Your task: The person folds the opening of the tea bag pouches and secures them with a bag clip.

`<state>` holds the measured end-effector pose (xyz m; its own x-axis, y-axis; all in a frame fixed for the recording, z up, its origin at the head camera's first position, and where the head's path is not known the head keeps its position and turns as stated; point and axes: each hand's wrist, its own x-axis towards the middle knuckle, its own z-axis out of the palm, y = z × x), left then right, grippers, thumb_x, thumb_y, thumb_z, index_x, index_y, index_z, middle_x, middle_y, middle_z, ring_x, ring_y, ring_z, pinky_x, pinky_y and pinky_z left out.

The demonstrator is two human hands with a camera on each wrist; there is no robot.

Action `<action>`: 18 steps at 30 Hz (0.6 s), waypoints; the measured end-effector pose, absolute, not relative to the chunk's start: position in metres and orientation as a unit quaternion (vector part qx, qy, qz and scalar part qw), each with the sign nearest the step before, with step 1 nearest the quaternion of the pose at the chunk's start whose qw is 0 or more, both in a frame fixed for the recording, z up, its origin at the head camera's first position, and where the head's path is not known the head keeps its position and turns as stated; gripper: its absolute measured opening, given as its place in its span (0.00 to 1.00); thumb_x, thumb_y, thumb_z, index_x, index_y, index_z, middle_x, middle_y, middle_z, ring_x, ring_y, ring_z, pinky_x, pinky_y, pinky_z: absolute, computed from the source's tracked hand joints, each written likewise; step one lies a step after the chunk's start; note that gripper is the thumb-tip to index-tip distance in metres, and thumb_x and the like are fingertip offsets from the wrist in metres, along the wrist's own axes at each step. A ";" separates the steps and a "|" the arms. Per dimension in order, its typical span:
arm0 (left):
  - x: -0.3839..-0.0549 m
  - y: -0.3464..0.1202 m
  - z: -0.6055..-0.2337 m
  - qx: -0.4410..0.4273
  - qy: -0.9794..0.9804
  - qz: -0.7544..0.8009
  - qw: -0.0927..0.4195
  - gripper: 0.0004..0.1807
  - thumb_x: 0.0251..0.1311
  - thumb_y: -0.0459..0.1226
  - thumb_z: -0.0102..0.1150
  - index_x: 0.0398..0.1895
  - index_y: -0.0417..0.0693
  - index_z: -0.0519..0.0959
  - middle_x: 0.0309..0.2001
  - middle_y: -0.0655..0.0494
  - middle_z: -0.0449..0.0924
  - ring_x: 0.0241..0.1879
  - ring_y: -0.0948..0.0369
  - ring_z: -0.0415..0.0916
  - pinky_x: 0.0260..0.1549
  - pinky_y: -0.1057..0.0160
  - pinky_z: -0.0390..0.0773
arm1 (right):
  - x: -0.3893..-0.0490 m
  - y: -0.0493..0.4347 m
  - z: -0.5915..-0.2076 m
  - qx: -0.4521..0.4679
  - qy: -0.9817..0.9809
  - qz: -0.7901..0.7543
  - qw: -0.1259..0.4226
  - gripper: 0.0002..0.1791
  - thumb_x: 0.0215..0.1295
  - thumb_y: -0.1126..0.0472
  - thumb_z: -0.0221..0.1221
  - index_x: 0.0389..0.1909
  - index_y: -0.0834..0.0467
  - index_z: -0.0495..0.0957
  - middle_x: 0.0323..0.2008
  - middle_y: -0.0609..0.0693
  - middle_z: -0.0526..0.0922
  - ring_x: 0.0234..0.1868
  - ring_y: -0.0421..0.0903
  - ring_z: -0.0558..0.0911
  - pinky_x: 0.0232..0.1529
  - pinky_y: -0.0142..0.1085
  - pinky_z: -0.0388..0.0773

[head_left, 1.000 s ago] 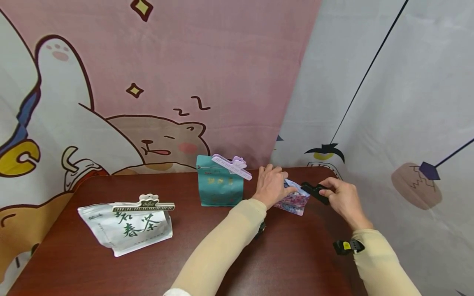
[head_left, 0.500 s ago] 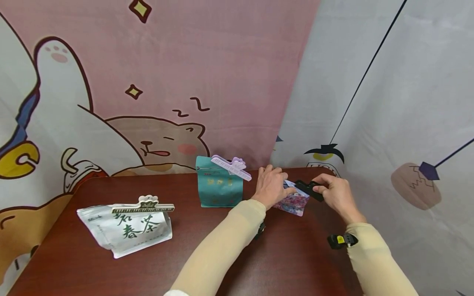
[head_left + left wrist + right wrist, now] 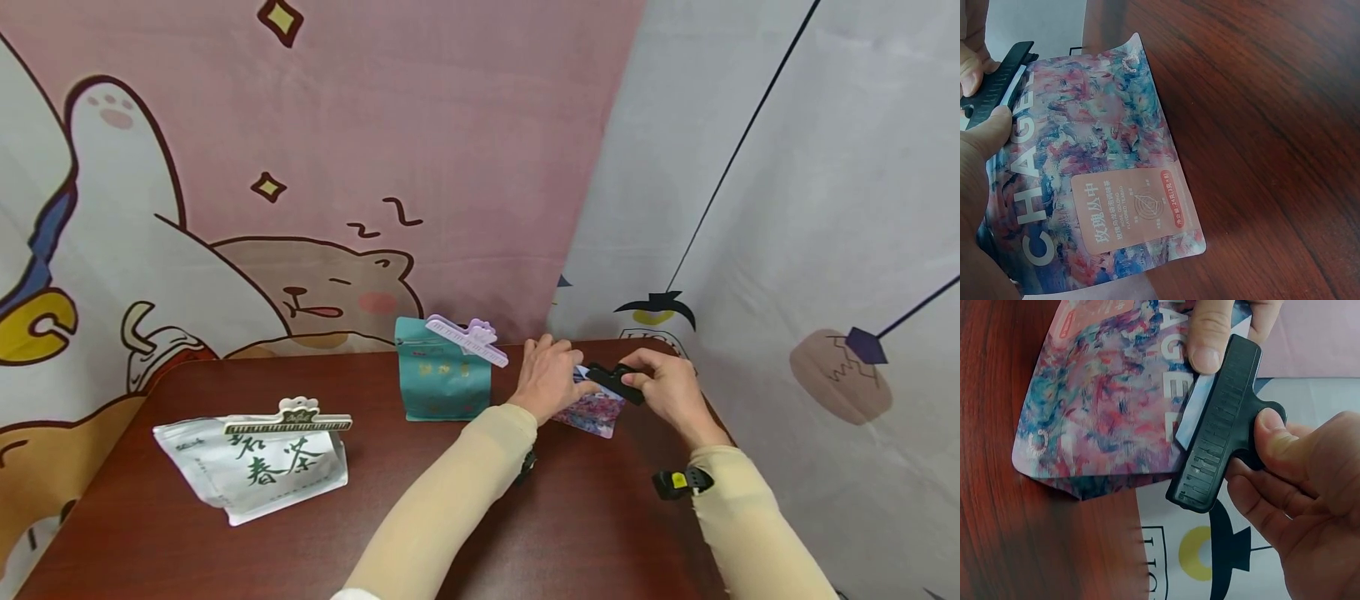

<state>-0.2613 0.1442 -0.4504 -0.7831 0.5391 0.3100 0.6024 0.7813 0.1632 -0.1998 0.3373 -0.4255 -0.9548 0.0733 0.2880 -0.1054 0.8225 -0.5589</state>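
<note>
A colourful pink and blue tea bag [image 3: 1097, 125] stands at the back right of the table, its top folded over. My left hand [image 3: 549, 375] pinches that folded top, thumb on the near face in the right wrist view. My right hand [image 3: 667, 392] grips the handles of a black bag clip [image 3: 1219, 425] between thumb and fingers. The clip's long bar lies along the folded edge [image 3: 1194, 415], close beside my left thumb [image 3: 1207, 347]. Whether the clip's bars bite on the fold cannot be told.
Left of my left hand stands a teal bag [image 3: 442, 383] with a lilac clip [image 3: 468, 340] set aslant on its top. A white tea bag [image 3: 262, 467] with a cream clip [image 3: 288, 421] lies at the left of the brown table [image 3: 585, 517]. A printed cloth [image 3: 510, 167] hangs behind.
My right hand has moved left with the black clip, bringing it onto the bag's folded top. My left hand stays in place on the bag.
</note>
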 end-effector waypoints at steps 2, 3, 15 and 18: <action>-0.262 0.144 -0.451 -0.307 -0.935 -0.127 0.125 0.29 0.57 0.68 0.64 0.52 0.62 0.88 0.43 0.64 0.82 0.42 0.61 0.66 0.46 0.60 0.64 | -0.200 0.335 -0.425 0.011 -0.943 0.297 0.152 0.05 0.65 0.72 0.67 0.39 0.62 0.86 0.37 0.63 0.88 0.29 0.52 0.85 0.30 0.43 0.83; -0.262 0.144 -0.451 -0.308 -0.934 -0.128 0.126 0.29 0.57 0.68 0.64 0.52 0.62 0.87 0.44 0.64 0.82 0.42 0.61 0.66 0.46 0.60 0.64 | -0.201 0.334 -0.425 0.012 -0.943 0.296 0.153 0.05 0.65 0.72 0.67 0.39 0.62 0.86 0.37 0.63 0.88 0.29 0.52 0.85 0.29 0.42 0.83; -0.262 0.144 -0.451 -0.314 -0.933 -0.126 0.126 0.29 0.56 0.67 0.66 0.51 0.60 0.87 0.40 0.64 0.80 0.42 0.62 0.67 0.45 0.59 0.64 | -0.203 0.333 -0.425 0.033 -0.947 0.272 0.168 0.05 0.61 0.71 0.70 0.36 0.59 0.87 0.34 0.59 0.89 0.31 0.52 0.83 0.29 0.37 0.77; -0.261 0.144 -0.451 -0.316 -0.932 -0.126 0.127 0.29 0.56 0.67 0.66 0.50 0.60 0.87 0.41 0.64 0.80 0.42 0.62 0.67 0.46 0.59 0.64 | -0.204 0.333 -0.426 0.034 -0.947 0.274 0.165 0.05 0.62 0.71 0.70 0.35 0.59 0.87 0.34 0.58 0.89 0.32 0.52 0.83 0.30 0.37 0.78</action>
<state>-0.2614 0.1438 -0.4511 -0.7686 0.5561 0.3162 0.6202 0.7689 0.1554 -0.2037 0.3330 -0.4256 -0.9434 0.0261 0.3305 -0.1544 0.8475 -0.5078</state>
